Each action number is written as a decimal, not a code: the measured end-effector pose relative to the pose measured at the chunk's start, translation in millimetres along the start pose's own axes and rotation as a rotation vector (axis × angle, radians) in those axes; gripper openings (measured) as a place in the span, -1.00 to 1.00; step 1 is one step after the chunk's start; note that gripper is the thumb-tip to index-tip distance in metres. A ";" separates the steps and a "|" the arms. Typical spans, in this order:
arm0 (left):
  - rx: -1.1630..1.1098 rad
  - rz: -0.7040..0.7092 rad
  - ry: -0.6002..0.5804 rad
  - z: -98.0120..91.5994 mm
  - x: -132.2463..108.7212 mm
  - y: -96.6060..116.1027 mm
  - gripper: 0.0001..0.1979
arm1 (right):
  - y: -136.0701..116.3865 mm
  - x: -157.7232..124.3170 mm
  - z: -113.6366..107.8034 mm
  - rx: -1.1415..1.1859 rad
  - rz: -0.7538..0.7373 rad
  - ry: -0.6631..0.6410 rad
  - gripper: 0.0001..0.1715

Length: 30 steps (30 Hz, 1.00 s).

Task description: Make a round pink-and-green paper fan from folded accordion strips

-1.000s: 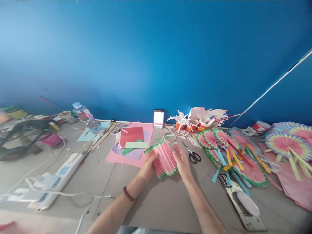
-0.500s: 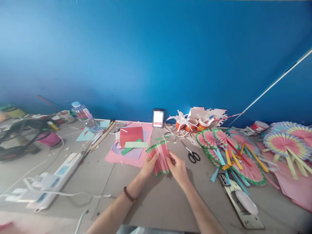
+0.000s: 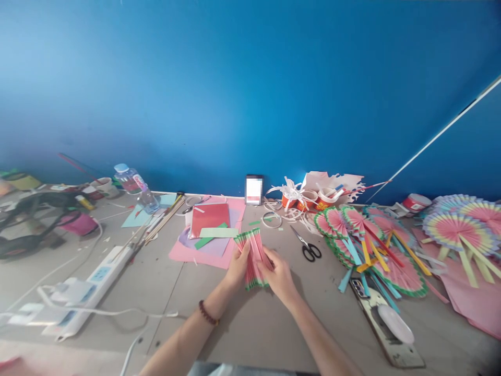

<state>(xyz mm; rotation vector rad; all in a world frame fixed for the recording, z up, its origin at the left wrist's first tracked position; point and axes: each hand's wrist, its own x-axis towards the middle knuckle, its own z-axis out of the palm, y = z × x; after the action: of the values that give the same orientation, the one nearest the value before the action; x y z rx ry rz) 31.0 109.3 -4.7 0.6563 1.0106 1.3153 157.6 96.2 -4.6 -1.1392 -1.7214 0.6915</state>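
Note:
A pink pleated paper with green edges point(image 3: 252, 256) stands squeezed into a narrow bundle on the grey table point(image 3: 254, 324). My left hand point(image 3: 237, 269) presses its left side and my right hand point(image 3: 278, 274) presses its right side, so both hold it between them. Black scissors point(image 3: 309, 247) lie just right of my right hand. Behind the bundle sits a stack of pink, red and green paper sheets point(image 3: 211, 230).
Finished pink paper fans with coloured stick handles point(image 3: 376, 250) cover the right side. A phone point(image 3: 385, 318) lies at the front right. A white power strip with cables point(image 3: 82, 292) lies on the left, near a water bottle point(image 3: 135, 185). Tape rolls and paper scraps point(image 3: 309, 198) sit against the blue wall.
My hands have come together and pressed the pleated paper from a wide, spread accordion into a tight narrow bundle. My right hand went from open beside it to gripping it.

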 end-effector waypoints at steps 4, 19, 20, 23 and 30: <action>0.041 0.063 -0.025 0.4 0.9 -1.0 -0.63 | 3.4 0.4 -0.2 -0.054 -0.034 0.052 -0.66; 0.165 0.117 0.009 -1.9 3.0 -2.4 -0.75 | 4.7 -7.0 6.2 0.042 0.083 0.004 -0.83; 0.146 0.113 0.007 -1.2 2.6 -2.0 -0.76 | 5.2 -7.1 6.3 0.026 0.085 0.012 -0.82; 0.065 0.082 0.014 0.6 1.4 -0.4 -0.75 | 6.4 -6.5 5.8 -0.033 0.052 0.004 -0.72; -0.066 0.011 0.074 -4.4 6.5 -0.7 -0.70 | 8.0 -1.9 2.5 -0.225 -0.141 -0.036 -0.43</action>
<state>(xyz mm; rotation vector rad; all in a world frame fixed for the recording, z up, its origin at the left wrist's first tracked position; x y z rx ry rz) 27.1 114.8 -8.8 0.5677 1.0194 1.3854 158.6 97.9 -13.0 -1.1492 -1.9262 0.4420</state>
